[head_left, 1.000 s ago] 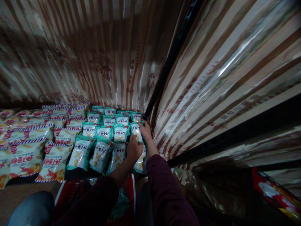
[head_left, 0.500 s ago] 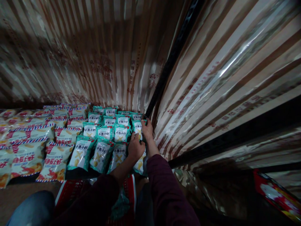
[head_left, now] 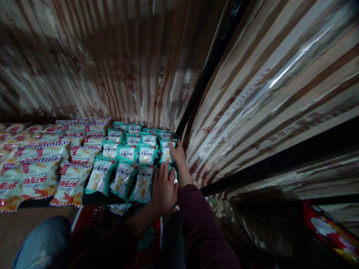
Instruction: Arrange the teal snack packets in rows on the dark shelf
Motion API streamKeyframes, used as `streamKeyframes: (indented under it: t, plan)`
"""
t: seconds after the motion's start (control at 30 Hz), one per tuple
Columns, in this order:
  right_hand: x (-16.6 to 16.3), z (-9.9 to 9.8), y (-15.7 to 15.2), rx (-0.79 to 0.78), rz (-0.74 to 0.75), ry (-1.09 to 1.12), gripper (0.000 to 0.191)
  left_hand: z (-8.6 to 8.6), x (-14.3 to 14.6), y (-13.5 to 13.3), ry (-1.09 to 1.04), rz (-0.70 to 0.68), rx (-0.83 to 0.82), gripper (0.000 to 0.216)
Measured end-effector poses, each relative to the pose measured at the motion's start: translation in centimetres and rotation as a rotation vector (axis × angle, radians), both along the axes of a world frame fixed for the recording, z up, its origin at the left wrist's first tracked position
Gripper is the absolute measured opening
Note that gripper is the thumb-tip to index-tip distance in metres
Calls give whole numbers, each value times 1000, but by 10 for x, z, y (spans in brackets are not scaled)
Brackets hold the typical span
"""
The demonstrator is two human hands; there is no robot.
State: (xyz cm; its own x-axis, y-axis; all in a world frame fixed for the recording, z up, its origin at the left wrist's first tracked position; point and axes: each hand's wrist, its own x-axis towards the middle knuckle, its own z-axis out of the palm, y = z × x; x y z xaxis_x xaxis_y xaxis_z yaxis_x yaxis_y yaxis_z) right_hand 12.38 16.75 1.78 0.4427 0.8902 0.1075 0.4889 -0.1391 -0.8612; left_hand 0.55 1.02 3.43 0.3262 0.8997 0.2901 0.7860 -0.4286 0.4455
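Green-and-white snack bags stand in rows on a dark shelf. My left hand point(head_left: 163, 186) lies over the front bag at the right end of the rows, mostly hiding it. Its fingers are stretched forward, with the tips at the foot of the bag behind. That second-row snack bag point(head_left: 166, 151) is held at its right edge by my right hand point(head_left: 178, 156), thumb across the front; the other fingers are partly hidden beside it. Left of my left hand stands another green snack bag point(head_left: 142, 183).
Striped-edge snack bags point(head_left: 40, 179) fill the shelf further left. Pleated printed sheeting point(head_left: 134, 74) hangs behind and to the right, with a black post point(head_left: 196, 89) in the corner. Below the shelf is a red container point(head_left: 161, 233) with green bags; a red packet point(head_left: 331, 228) lies at lower right.
My left hand has gone from curled fingers to stretched-out ones and lies lower over the front bag. My right hand stays at the second-row bag. The view has shifted slightly.
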Motion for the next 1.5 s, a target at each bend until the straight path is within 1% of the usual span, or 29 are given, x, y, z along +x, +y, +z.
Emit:
streamKeyframes:
  t: [0.1, 0.17, 0.27, 0.33, 0.47, 0.57, 0.63, 0.7, 0.77, 0.87, 1.0, 1.07, 1.13, 1.23, 1.33, 1.43, 1.5]
  plan:
    - [-1, 3, 0, 1, 23, -29, 57, -3, -5, -13, 19, -84, -35, 67]
    - [-2, 4, 0, -5, 24, -50, 56, -6, -5, -18, 26, -92, -87, 71]
    - [-3, 6, -2, -19, 28, -74, 57, -9, -1, -19, 35, -64, -147, 70]
    - [-4, 6, -2, -15, 29, -78, 60, -11, 5, -16, 46, -24, -153, 69]
    - [-6, 6, -1, 24, 4, -80, 67, -19, 20, -7, 66, 116, -92, 61]
    - [-9, 5, 0, 42, 3, -99, 68, -29, 27, -1, 57, 175, -40, 57]
    - [-11, 3, 0, 110, -18, -148, 70, -33, 27, 0, 28, 172, -35, 55]
    - [-13, 5, -1, 218, -59, -220, 70, -34, 23, 0, -18, 127, -54, 57]
    - [-15, 10, -2, 315, -86, -282, 66, -29, 19, -1, -67, 76, -73, 58]
    - [-21, 26, -5, 394, -53, -298, 54, -12, 9, -3, -144, 48, -44, 56]
    - [-38, 44, -9, 406, 120, -240, 43, 21, -13, 4, -205, 79, 100, 48]
    - [-50, 46, -9, 400, 178, -226, 42, 35, -27, 12, -189, 103, 160, 45]
    - [-62, 41, -8, 359, 186, -212, 43, 43, -43, 22, -145, 135, 198, 42]
    - [-76, 31, -7, 288, 163, -207, 48, 45, -65, 38, -60, 184, 203, 37]
    - [-85, 27, -9, 322, 164, -274, 51, 43, -86, 51, -2, 217, 194, 35]
    - [-95, 32, -12, 415, 215, -343, 47, 42, -105, 64, 28, 258, 207, 36]
    - [-106, 39, -10, 450, 284, -356, 43, 42, -119, 76, 44, 298, 216, 37]
